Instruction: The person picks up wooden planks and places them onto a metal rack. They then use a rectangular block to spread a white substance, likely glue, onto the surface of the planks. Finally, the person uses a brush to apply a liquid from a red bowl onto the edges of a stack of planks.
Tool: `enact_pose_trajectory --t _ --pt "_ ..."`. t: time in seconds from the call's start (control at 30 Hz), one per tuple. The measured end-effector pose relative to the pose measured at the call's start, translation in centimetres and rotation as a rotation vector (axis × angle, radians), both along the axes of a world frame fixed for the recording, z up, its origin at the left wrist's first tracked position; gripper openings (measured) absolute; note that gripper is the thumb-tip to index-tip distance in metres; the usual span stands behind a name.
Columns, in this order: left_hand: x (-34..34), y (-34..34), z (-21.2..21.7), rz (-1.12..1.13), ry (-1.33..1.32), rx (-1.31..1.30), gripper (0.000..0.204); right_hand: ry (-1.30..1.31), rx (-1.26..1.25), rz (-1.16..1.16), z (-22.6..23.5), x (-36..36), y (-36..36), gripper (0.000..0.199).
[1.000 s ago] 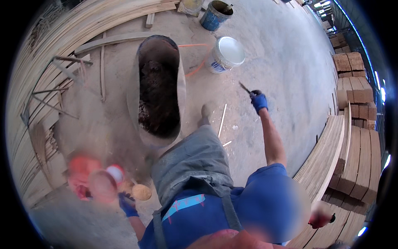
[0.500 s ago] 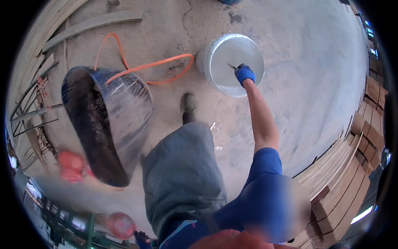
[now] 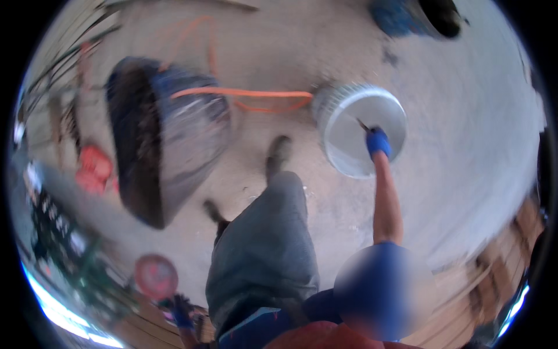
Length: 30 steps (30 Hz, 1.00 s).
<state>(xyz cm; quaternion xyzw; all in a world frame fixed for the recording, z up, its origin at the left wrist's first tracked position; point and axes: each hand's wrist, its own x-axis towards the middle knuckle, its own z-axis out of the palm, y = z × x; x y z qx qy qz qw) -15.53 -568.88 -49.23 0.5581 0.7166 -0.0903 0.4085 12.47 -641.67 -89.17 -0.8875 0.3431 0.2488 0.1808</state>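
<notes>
My right hand [image 3: 378,143], in a blue glove, is closed on a slim, dark, thin-ended tool [image 3: 362,124] whose kind I cannot make out. It reaches over the large white bucket [image 3: 344,168], right of centre, and the tool points up-left over the pale inside. Where the tool meets the bucket's contents, if it does, I cannot tell. Low at the left, my left hand [image 3: 181,305] wears a dark glove and is smeared by motion. Beside it is a round red thing [image 3: 156,276]; whether they touch is unclear.
A big dark drum [image 3: 195,116] with a glossy side and dark mouth stands left. An orange hose [image 3: 256,92] runs from it toward the bucket. A blue container [image 3: 401,17] is at the far right, a red bundle [image 3: 94,168] at left, and stacked boards [image 3: 494,279] lower right.
The whole view has shifted, so the bucket appears lower and farther right. The blue container has come into view. My right hand remains over the bucket with the tool; more of my left arm shows.
</notes>
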Motion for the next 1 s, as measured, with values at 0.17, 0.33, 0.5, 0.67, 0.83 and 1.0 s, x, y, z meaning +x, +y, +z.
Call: enact_pose_trajectory --t 0.17,0.33,0.5,0.67,0.83,1.0 --pt "11.7 -4.7 -0.7 -0.385 -0.008 -0.148 0.014 -0.253 0.453 -0.757 10.2 -8.6 -1.7 0.013" --pt "11.0 -11.2 6.8 -0.575 -0.309 -0.147 0.02 -0.449 0.66 -0.985 21.2 -12.0 3.3 0.009" --pt "9.1 -17.8 5.5 -0.81 -0.521 -0.215 0.032 -0.551 1.064 -0.808 39.5 -14.0 7.8 0.018" --pt "7.2 -19.7 11.4 -1.105 -0.607 -0.185 0.034 -0.692 1.281 -0.525 59.2 -21.5 19.0 0.033" --pt "7.1 -24.7 22.1 -1.074 -0.697 -0.121 0.036 -0.519 1.383 -0.202 68.3 -19.5 21.0 0.032" --pt "0.1 -23.2 28.5 -0.653 -0.843 -0.264 0.04 -0.33 1.551 0.044 67.9 -17.6 24.7 0.032"
